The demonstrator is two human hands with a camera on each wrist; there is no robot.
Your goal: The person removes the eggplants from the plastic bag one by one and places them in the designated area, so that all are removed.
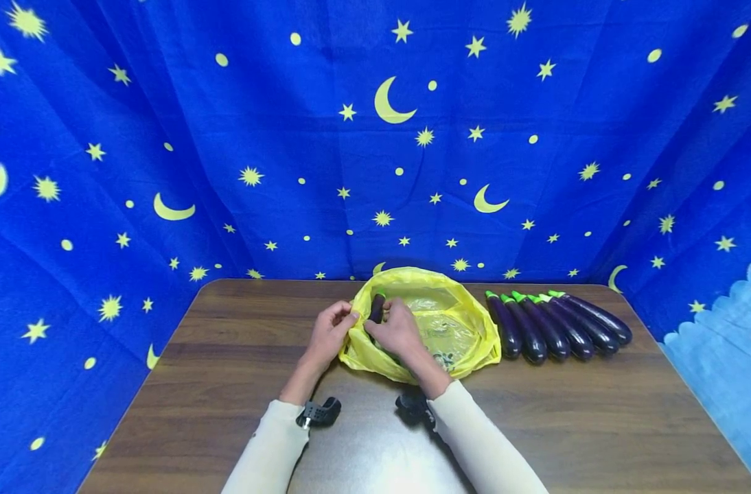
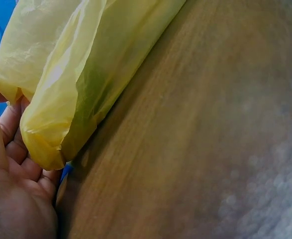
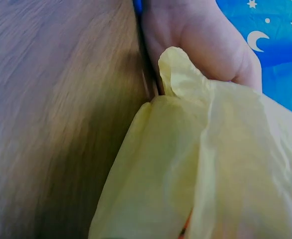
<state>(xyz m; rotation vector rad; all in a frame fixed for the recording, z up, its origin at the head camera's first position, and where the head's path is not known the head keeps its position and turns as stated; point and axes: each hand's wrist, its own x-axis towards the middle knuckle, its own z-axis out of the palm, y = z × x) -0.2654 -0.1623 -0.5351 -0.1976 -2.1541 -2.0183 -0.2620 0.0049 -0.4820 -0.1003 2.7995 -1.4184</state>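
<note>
A yellow plastic bag [image 1: 406, 276] stands on the table with its mouth held wide. My left hand [image 1: 331, 334] pinches the bag's left rim between thumb and fingers; in the left wrist view, the yellow film hangs from those fingers [image 2: 16, 129]. Reaching over the front rim, my right hand [image 1: 401, 333] is inside the bag and grips a dark purple eggplant [image 1: 377, 309] with a green stem end, near the left wall. The right fingertips are hidden behind the bag in the right wrist view.
Several eggplants [image 1: 536, 333] lie side by side to the right of the bag, green ends toward the back. The brown wooden table [image 1: 239, 384] reaches back to a blue curtain [image 1: 301, 137] with stars and moons.
</note>
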